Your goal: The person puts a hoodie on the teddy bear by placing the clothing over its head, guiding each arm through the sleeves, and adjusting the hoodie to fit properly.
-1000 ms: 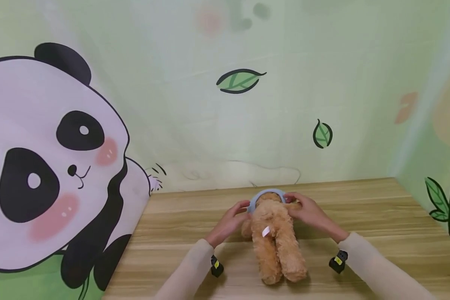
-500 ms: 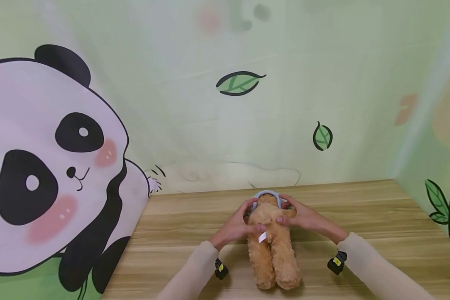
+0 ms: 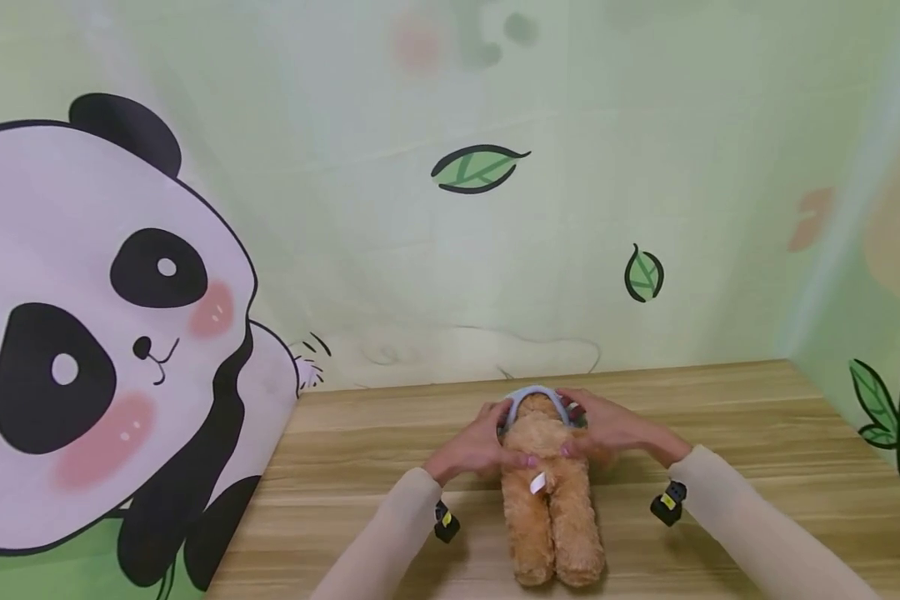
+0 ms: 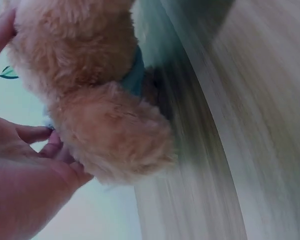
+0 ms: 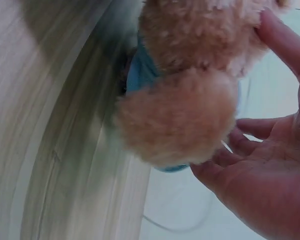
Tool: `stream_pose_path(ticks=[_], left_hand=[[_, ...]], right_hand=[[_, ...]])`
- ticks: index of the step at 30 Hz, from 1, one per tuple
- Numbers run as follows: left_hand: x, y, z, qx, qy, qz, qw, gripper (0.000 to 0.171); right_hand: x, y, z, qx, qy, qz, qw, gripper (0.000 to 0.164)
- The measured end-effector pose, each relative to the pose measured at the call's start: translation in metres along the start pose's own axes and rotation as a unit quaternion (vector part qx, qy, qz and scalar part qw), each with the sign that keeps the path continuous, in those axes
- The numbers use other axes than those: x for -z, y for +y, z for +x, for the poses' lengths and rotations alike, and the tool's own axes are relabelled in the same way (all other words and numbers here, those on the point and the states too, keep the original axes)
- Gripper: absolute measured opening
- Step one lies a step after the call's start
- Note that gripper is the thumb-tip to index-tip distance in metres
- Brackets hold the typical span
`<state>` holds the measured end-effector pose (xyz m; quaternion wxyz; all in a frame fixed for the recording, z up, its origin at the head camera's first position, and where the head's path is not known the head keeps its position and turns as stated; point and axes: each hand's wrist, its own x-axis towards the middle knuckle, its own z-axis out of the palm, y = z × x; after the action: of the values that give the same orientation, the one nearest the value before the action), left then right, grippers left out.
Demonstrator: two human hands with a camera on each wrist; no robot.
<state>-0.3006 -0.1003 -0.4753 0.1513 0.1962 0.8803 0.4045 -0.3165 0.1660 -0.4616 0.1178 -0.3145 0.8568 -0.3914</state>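
Note:
A light-brown plush toy (image 3: 543,433) lies on the table with its legs toward me and a white tag (image 3: 537,483) showing between them. A light-blue band (image 3: 534,390) arches round its head end; the toy's face is hidden. My left hand (image 3: 476,442) grips the toy from the left, thumb on its body and fingers up by the band. From the other side my right hand (image 3: 607,425) grips it the same way. Blue cloth (image 4: 135,75) shows beyond the toy's furry arm (image 4: 115,132) in the left wrist view. The right wrist view shows the other arm (image 5: 180,115).
The wood-grain table (image 3: 375,467) meets a pale green printed backdrop (image 3: 390,250) at its far edge. A large panda picture (image 3: 82,250) fills the left side. Small black devices (image 3: 446,523) sit on both wrists.
Both hands have moved inward from beside the band, and the thumbs now press on the toy's body. The toy shifted slightly left and toward me, then straightened a little.

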Motion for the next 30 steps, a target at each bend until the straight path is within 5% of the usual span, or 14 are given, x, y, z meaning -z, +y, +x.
stream_pose_path(ticks=[11,19,30], left_hand=[[-0.006,0.003,0.002,0.002,-0.001,-0.014,0.9999,0.094],[-0.013,-0.001,0.002,-0.041,0.03,0.005,0.9987,0.053],[-0.022,-0.011,-0.004,-0.124,0.087,0.072,0.9858,0.028]], right_hand=[[-0.008,0.001,0.004,-0.022,-0.021,0.008,1.0,0.085],[-0.017,-0.001,0.003,0.031,0.004,-0.034,0.999,0.053],[-0.035,0.0,-0.002,0.086,0.082,-0.117,0.986,0.016]])
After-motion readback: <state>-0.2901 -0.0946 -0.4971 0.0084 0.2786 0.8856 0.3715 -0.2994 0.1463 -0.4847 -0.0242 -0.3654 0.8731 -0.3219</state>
